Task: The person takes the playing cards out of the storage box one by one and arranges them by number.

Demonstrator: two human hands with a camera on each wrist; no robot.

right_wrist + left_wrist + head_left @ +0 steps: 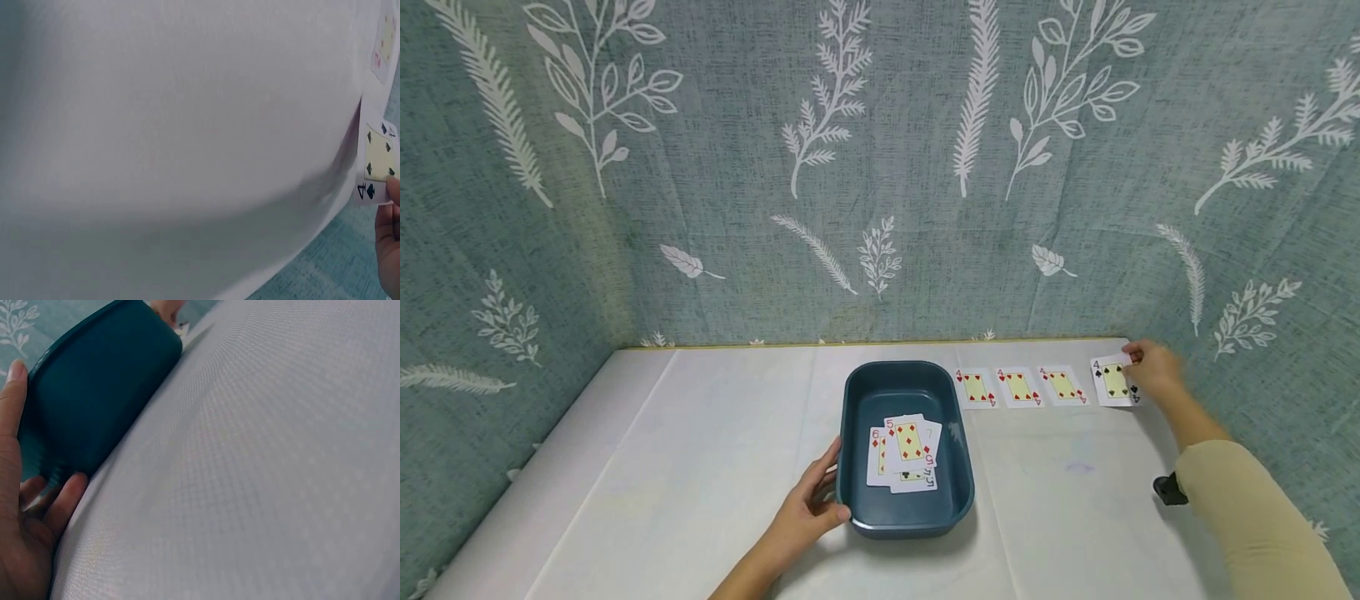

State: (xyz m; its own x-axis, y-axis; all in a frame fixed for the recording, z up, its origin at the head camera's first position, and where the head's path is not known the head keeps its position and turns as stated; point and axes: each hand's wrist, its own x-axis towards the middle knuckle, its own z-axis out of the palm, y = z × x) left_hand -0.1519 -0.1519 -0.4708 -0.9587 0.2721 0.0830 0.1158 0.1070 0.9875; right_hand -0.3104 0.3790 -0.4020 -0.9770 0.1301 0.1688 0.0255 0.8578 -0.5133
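My left hand [805,504] holds the near left corner of a dark blue plastic tray [961,442], thumb at the front and fingers along the left wall. In the left wrist view those fingers [65,500] touch the tray's outer wall [106,387]. Several playing cards overlap inside, a five of diamonds [910,442] uppermost. At the far right, my right hand [1157,371] pinches a four of spades [1112,381] by its edge. The right wrist view shows this four of spades [377,156] partly lifted off the cloth, with the thumb on its face.
Three red fours lie in a row right of the tray: one four [975,388], a second four [1019,387] and a four of diamonds [1062,386]. A white cloth [685,467] covers the table. Patterned green fabric [737,167] stands behind and at both sides.
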